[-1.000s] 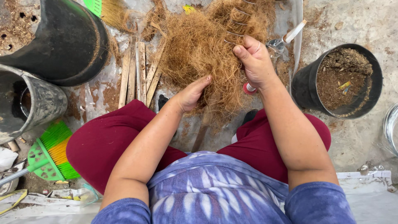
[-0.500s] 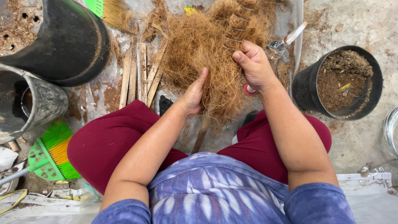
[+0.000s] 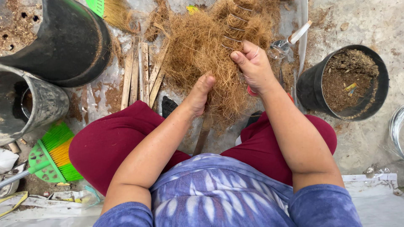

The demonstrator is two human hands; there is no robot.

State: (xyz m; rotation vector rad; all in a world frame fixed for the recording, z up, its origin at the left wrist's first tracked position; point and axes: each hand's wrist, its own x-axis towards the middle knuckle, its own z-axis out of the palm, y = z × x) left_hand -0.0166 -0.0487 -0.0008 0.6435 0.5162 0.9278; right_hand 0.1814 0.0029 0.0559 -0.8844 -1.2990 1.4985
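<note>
We see a big pile of brown fluffy fibre (image 3: 202, 50) on the floor, just past the knees. Our left hand (image 3: 201, 93) and right hand (image 3: 252, 67) pinch it tight. It looks light, soft and loose, so we grab thick tufts.

top: blue-white tie-dye, short sleeves | trousers: dark red | arms bare (ring on right hand (image 3: 253, 67))

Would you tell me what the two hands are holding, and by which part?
Both grip the mass of brown coconut fibre: the left hand pinches its lower strands, the right hand clasps its right side.
</note>
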